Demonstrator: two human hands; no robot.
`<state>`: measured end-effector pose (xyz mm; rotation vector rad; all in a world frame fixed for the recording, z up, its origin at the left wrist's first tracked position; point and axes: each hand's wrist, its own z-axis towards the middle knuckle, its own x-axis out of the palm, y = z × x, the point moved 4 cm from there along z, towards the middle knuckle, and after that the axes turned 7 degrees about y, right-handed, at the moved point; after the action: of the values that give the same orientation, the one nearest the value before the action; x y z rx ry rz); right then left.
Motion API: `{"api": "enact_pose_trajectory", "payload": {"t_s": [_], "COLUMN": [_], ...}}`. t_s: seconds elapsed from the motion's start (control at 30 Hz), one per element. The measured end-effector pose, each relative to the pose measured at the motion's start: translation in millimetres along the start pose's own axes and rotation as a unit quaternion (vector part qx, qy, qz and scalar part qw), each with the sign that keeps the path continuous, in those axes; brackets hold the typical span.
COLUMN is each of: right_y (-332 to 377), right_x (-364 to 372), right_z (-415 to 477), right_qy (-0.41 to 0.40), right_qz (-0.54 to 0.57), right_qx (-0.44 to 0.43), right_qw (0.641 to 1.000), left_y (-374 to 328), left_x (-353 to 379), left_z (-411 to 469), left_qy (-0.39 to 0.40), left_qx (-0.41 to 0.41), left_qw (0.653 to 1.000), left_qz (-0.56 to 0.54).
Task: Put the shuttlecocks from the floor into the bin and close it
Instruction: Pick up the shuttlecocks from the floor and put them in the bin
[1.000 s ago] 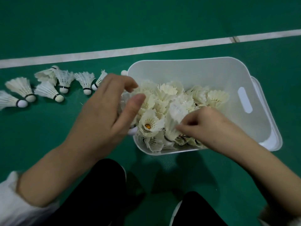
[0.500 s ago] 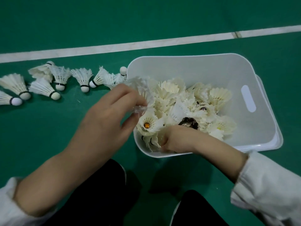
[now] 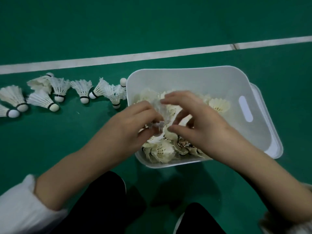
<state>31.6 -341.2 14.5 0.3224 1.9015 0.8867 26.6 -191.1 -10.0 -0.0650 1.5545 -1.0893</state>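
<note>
- Left hand (image 3: 128, 130) pinched a blurred shuttlecock (image 3: 159, 110) above the bin (image 3: 185, 80); right hand (image 3: 207, 127) curved round it, grip unclear.
- Bin held a heap (image 3: 162, 149) already; not yet closed.
- Row of shuttlecocks (image 3: 82, 89) lay on the floor (image 3: 67, 149) left of it, uncollected.

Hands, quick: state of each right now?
Left hand: pinches a blurred shuttlecock over the bin.
Right hand: fingertips at the same shuttlecock; grip cannot be told.

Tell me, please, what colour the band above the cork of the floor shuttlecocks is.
Black band on the floor shuttlecocks; clearest in the head view.
</note>
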Motion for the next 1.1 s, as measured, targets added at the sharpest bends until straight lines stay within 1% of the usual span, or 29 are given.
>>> {"api": "enact_pose_trajectory", "payload": {"t_s": [0.03,0.07,0.17,0.2,0.23,0.27,0.33,0.4,0.47,0.53,0.63,0.73,0.8,0.9,0.97,1.03,1.1], "right_y": [-4.8,-8.5,-18.5,-21.6,-26.0,-31.9,-39.2,-38.8,-38.6,-41.4,-46.2,-46.8,-44.8,-43.0,-38.7,-32.9,-25.2], "right_x": [6.2,10.4,7.0,3.2,0.8,-0.3,4.5,14.9,29.3,44.2,61.7,66.9,68.9,70.8,65.0,52.9,38.1], "right_z": [3.0,5.2,4.4,2.7,0.9,-1.3,-7.7,-10.3,-8.4,-2.5,8.2,18.2,23.8,26.8,23.5,18.3,13.3], "right_qy": [0.023,0.028,-0.034,-0.048,-0.043,-0.02,0.051,0.095,0.106,0.125,0.187,0.26,0.292,0.331,0.351,0.356,0.347], "right_qz": [-0.004,-0.015,-0.058,-0.077,-0.096,-0.102,-0.085,-0.082,-0.123,-0.189,-0.278,-0.295,-0.324,-0.337,-0.322,-0.3,-0.303], "right_qx": [-0.002,-0.005,0.001,0.011,0.031,0.053,0.093,0.105,0.106,0.11,0.108,0.107,0.087,0.077,0.099,0.126,0.141], "right_qw": [1.0,0.999,0.998,0.996,0.994,0.993,0.991,0.987,0.981,0.968,0.936,0.913,0.896,0.878,0.874,0.876,0.876], "left_y": [-1.7,-3.7,-7.6,-7.5,-6.8,-4.8,3.0,16.9,35.2,52.3,74.0,87.8,93.9,100.3,104.6,108.9,112.9], "left_x": [2.4,3.7,-0.8,-4.9,-10.3,-16.8,-29.1,-36.5,-38.1,-37.5,-36.4,-31.0,-26.8,-22.5,-21.2,-21.9,-24.8], "left_z": [3.6,6.5,9.7,9.2,7.6,5.5,-0.9,-9.5,-21.1,-34.8,-54.2,-68.3,-72.8,-73.9,-74.6,-77.0,-79.7], "left_qy": [0.004,0.006,0.003,-0.009,-0.025,-0.043,-0.065,-0.046,0.001,0.04,0.049,0.055,0.071,0.082,0.08,0.078,0.078], "left_qx": [0.012,0.021,0.034,0.026,0.007,-0.016,-0.06,-0.095,-0.119,-0.138,-0.174,-0.199,-0.214,-0.222,-0.218,-0.22,-0.226], "left_qw": [1.0,1.0,0.999,0.999,0.999,0.999,0.996,0.994,0.992,0.989,0.983,0.978,0.974,0.972,0.972,0.972,0.971], "left_qz": [-0.003,-0.001,0.018,0.022,0.019,0.012,0.004,0.022,0.038,0.043,0.033,0.026,0.022,0.014,0.013,0.01,0.008]}}
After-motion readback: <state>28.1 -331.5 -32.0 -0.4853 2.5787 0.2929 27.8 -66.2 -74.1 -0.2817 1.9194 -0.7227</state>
